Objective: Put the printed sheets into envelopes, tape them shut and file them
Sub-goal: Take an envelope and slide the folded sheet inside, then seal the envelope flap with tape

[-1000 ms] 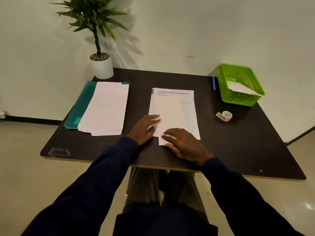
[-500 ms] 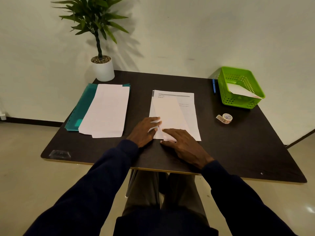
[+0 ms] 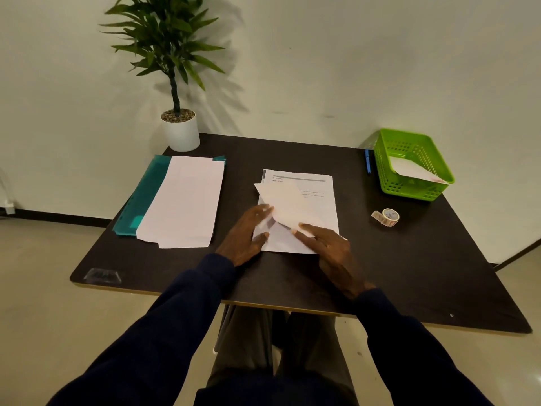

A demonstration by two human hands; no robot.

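Dark table [image 3: 409,273] and pale wall [image 3: 351,68] are being viewed from above. Print under a grey bar is showing on the printed sheets [image 3: 319,200] at the centre, too small to be read; the label on the one tape roll [image 3: 388,217] is also illegible. One folded sheet [image 3: 285,203] is being held askew on that stack. Its near corner is being pressed by the flat fingers of the right hand [image 3: 330,247]. Its left edge is being touched by the left hand [image 3: 244,235]; whether it is being pinched cannot be told. One pile of envelopes [image 3: 184,200] is lying on one teal folder [image 3: 146,194]. One green basket [image 3: 409,190] is holding one envelope [image 3: 415,171], beside one blue pen [image 3: 367,161]. One potted plant [image 3: 178,130] is standing at the back.
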